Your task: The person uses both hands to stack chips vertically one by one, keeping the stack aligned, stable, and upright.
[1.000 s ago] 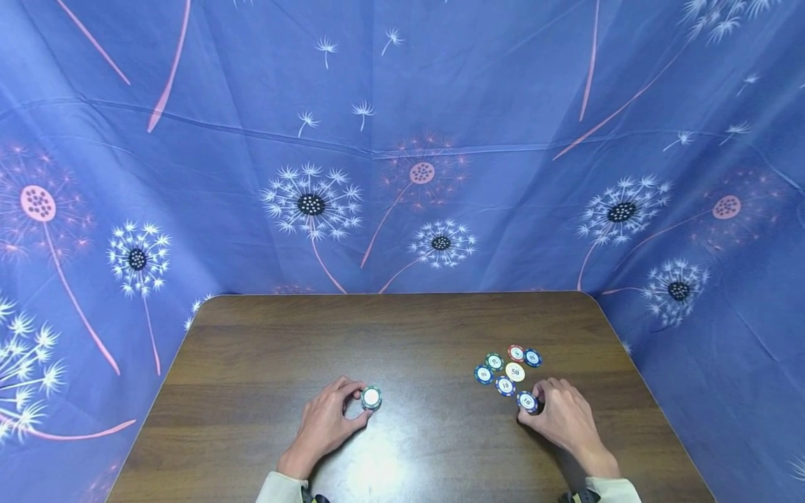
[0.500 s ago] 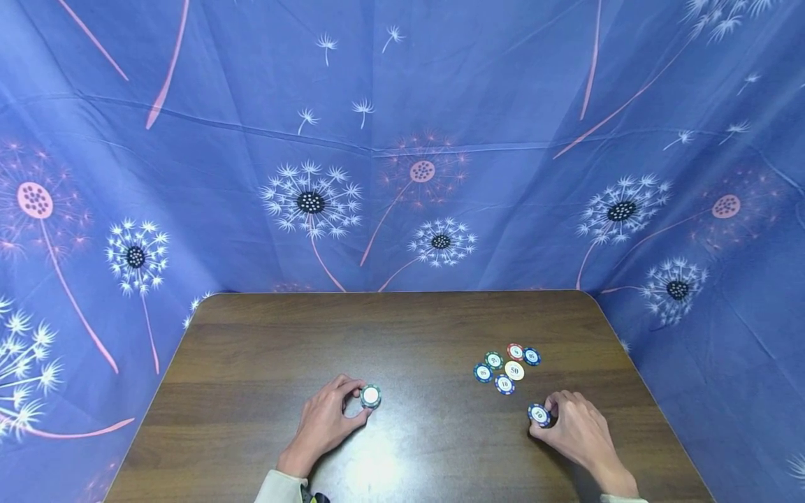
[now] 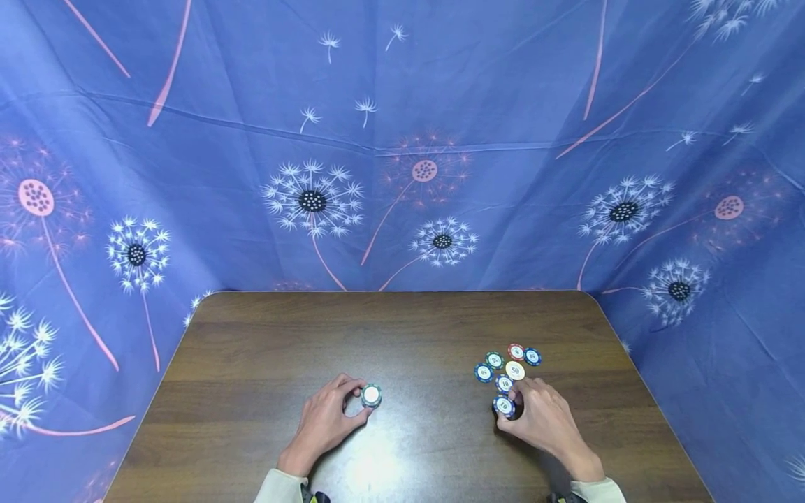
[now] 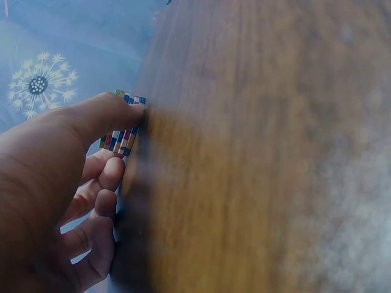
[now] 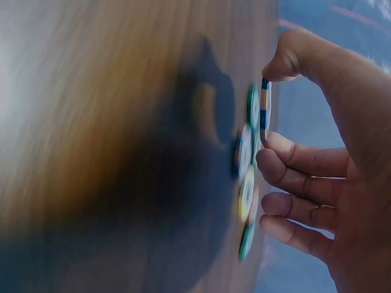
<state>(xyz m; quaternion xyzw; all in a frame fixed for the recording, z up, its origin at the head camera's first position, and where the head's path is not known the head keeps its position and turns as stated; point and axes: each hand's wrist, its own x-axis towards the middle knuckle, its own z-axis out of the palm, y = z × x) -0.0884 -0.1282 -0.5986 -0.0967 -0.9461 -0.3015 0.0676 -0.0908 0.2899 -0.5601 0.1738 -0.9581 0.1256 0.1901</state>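
Observation:
My left hand (image 3: pixel 328 417) pinches a stack of poker chips (image 3: pixel 371 396) between thumb and fingers; a green-edged chip with a white centre is on top. In the left wrist view, the edges of several coloured chips show in that stack (image 4: pixel 118 141). My right hand (image 3: pixel 546 420) pinches a single blue-and-white poker chip (image 3: pixel 504 406) by its rim, its face marked 10. The right wrist view has this chip (image 5: pixel 266 111) edge-on between thumb and fingertips, above the tabletop. Just beyond it lies another blue chip (image 3: pixel 504 383), partly covered by my fingers.
Several loose chips lie flat at the right of the wooden table (image 3: pixel 283 335): a green one (image 3: pixel 495 360), a blue one (image 3: pixel 483 372), a pale yellow one marked 50 (image 3: pixel 515 370), a red one (image 3: pixel 516 351) and a dark blue one (image 3: pixel 532 356). Blue dandelion-print cloth (image 3: pixel 516 230) hangs around the table.
My right hand, with the blue chip, first drew right and nearer, then swung left to just in front of the loose chips. My left hand and its stack stayed in place.

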